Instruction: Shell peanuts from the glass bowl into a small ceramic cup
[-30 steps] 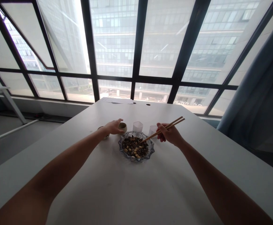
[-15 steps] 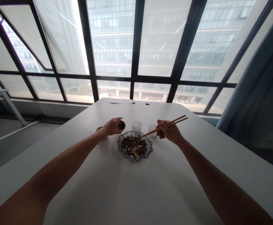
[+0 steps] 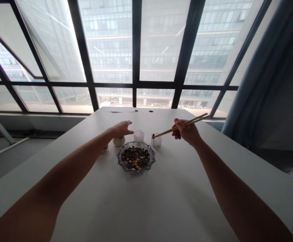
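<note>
My right hand [image 3: 188,132] grips a pair of wooden chopsticks [image 3: 180,126]. Their tips pinch a small dark seed [image 3: 153,136] at the right-hand translucent white cup [image 3: 157,141]. My left hand [image 3: 122,128] has thumb and fingers apart and holds nothing, just above a small pale round pot [image 3: 118,141] and left of another white cup [image 3: 138,136]. In front of the cups sits a scalloped glass bowl [image 3: 149,163] of mixed dark seeds and paler nuts [image 3: 136,157]. A second small pot [image 3: 104,149] is mostly hidden by my left forearm.
All of this stands on a long white table [image 3: 141,208]. Papers [image 3: 117,109] lie at its far edge, near two dark round holes. Large windows rise behind it, a blue curtain [image 3: 252,74] hangs at right, and a white metal frame [image 3: 0,126] stands at left.
The chopsticks have moved from the bowl rightward to the right cup, with a seed between their tips. My left hand has let go of the small round pot. The view has turned slightly right.
</note>
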`<state>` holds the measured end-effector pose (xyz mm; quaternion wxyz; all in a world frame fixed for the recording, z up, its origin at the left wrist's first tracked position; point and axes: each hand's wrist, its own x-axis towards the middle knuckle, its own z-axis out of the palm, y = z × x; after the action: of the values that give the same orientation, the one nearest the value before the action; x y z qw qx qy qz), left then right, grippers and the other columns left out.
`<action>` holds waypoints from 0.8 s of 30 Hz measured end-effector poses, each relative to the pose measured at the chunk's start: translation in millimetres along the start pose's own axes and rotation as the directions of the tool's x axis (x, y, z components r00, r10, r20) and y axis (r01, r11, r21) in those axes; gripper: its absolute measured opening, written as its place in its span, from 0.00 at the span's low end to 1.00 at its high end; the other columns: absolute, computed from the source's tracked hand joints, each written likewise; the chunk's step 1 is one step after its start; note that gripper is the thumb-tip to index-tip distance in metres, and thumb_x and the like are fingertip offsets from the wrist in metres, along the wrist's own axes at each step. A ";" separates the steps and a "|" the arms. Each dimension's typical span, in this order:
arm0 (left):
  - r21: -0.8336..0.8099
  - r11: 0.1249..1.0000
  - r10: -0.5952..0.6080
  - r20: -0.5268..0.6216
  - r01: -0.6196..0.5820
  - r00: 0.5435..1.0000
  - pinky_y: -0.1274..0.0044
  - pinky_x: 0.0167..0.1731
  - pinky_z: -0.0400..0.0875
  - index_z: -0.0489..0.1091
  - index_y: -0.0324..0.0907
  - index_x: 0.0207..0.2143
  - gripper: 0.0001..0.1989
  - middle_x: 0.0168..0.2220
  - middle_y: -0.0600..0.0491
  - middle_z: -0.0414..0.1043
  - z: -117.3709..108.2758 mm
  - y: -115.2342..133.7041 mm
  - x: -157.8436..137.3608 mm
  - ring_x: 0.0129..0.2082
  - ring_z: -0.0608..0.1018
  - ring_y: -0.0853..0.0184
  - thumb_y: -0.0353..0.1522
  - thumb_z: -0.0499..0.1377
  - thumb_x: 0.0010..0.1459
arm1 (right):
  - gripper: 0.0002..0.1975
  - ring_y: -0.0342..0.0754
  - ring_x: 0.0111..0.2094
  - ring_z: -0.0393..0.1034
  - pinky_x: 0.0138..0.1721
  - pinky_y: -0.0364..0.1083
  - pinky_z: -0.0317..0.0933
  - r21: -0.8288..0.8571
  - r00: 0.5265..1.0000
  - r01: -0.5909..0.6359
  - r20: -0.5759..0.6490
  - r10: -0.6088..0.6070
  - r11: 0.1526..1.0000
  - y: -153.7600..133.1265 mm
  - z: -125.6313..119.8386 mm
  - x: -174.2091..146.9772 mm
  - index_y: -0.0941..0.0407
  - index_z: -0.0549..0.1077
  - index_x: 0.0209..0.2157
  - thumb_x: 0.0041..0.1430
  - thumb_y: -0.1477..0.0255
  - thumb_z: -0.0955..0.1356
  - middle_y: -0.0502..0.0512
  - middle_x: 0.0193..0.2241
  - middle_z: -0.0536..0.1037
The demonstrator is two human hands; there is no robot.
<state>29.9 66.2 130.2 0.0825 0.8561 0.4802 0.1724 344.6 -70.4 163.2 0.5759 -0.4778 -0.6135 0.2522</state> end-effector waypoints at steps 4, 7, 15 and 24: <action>-0.005 0.972 0.236 0.071 -0.236 0.969 0.63 0.61 0.60 0.59 0.40 0.64 0.41 0.64 0.39 0.65 37.5 70.9 16.8 0.63 0.67 0.49 0.46 0.65 0.51 | 0.27 0.42 0.11 0.65 0.10 0.39 0.58 -0.122 0.988 0.062 -0.136 -0.079 0.991 -3.4 -20.5 2.6 0.57 0.71 0.21 0.58 0.48 0.69 0.54 0.13 0.73; 0.024 0.964 0.259 0.130 -0.264 0.957 0.60 0.62 0.58 0.53 0.42 0.66 0.44 0.63 0.38 0.65 64.3 105.2 24.7 0.63 0.67 0.48 0.45 0.66 0.51 | 0.26 0.42 0.11 0.65 0.11 0.39 0.57 -0.172 0.981 0.095 -0.151 -0.122 0.980 -3.6 -27.7 2.3 0.57 0.71 0.21 0.60 0.49 0.68 0.54 0.13 0.73; -0.007 0.945 0.328 -0.019 -0.328 0.945 0.61 0.54 0.69 0.49 0.38 0.68 0.45 0.55 0.39 0.70 81.5 111.4 26.2 0.58 0.70 0.48 0.29 0.64 0.50 | 0.27 0.41 0.11 0.65 0.12 0.40 0.58 -0.211 0.988 0.138 -0.035 -0.148 0.968 -3.8 -24.1 0.0 0.57 0.70 0.22 0.59 0.47 0.67 0.53 0.13 0.73; -0.083 0.939 0.332 -0.042 -0.334 0.942 0.58 0.55 0.68 0.51 0.41 0.67 0.46 0.55 0.42 0.71 80.6 107.0 14.7 0.58 0.67 0.48 0.31 0.65 0.48 | 0.30 0.42 0.12 0.66 0.12 0.39 0.58 -0.178 0.991 0.133 0.055 -0.125 0.975 1.8 -21.0 -0.4 0.57 0.71 0.23 0.57 0.43 0.66 0.54 0.14 0.74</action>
<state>152.1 24.5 91.5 0.0837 0.9180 0.3213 0.2170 365.0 -75.1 165.9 0.5317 -0.4817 -0.6761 0.1678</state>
